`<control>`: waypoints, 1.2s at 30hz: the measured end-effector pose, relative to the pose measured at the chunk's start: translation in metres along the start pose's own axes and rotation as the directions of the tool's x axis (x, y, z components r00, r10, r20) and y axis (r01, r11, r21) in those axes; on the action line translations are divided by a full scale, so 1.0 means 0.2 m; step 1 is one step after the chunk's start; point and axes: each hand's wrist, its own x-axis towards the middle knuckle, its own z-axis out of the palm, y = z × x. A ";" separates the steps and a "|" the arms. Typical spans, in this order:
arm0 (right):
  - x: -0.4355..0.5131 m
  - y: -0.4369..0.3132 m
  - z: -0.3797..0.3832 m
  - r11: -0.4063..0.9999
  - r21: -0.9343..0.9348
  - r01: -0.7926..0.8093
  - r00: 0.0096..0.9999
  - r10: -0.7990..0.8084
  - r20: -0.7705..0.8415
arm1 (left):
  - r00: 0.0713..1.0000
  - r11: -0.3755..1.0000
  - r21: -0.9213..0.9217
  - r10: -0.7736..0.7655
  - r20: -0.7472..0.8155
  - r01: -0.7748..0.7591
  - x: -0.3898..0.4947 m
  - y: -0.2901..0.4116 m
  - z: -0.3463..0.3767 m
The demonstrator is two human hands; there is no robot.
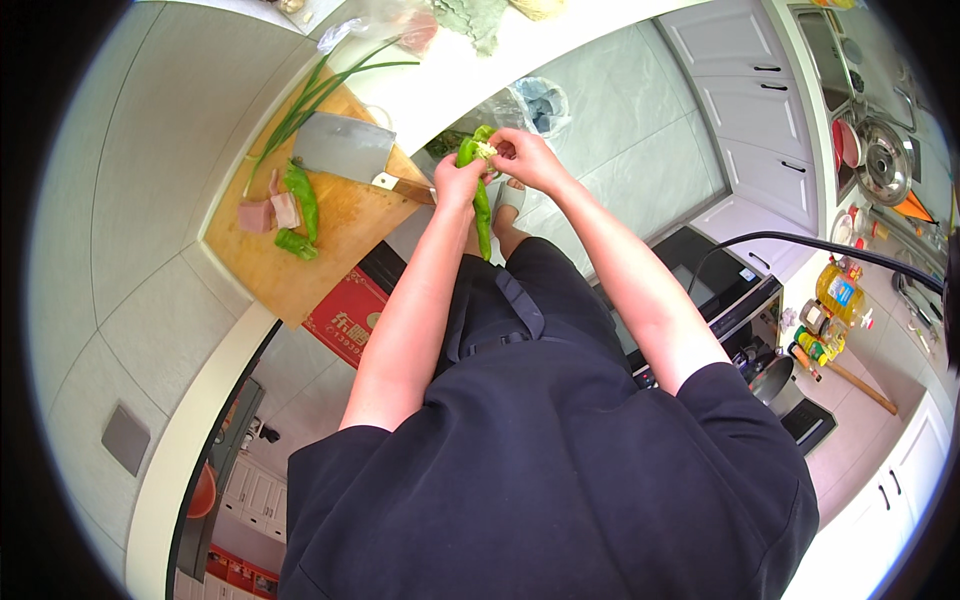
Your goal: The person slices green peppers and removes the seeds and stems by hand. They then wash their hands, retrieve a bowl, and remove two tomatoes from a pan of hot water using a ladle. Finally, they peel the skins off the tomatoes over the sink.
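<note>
My left hand (456,182) grips a long green pepper (481,217) that is opened at its upper end, where pale seeds (486,150) show. At that opened end, the fingers of my right hand (529,159) pinch the pepper beside the seeds; its fingertips are partly hidden. To the left, a wooden cutting board (345,232) bears a cleaver (341,142), its wooden handle pointing towards my left hand. Also on the board are a whole green pepper (302,199), a shorter pepper piece (295,244), pieces of pink meat (256,216) and long green scallions (300,112).
A lined waste bin (541,105) stands on the tiled floor beyond my hands. Plastic-wrapped food (416,31) lies on the white counter (442,86). A red box (349,315) sits below the board. On the right are an oil bottle (840,292) and a steel lid (883,161).
</note>
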 end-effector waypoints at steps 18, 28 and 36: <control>0.13 0.03 -0.21 0.904 0.101 -0.415 0.877 0.368 0.309 | 0.991 0.910 0.413 0.083 -0.102 -0.034 0.04 -0.22 0.04; 0.29 -0.13 -0.27 0.790 -0.613 0.024 0.936 0.197 0.291 | 0.967 0.686 0.715 0.248 -0.054 -0.136 -0.01 -0.17 0.05; 0.39 -0.03 -0.19 0.774 -0.633 0.009 0.989 0.087 0.121 | 0.975 0.983 0.091 -0.140 -0.174 0.158 -0.05 -0.16 0.00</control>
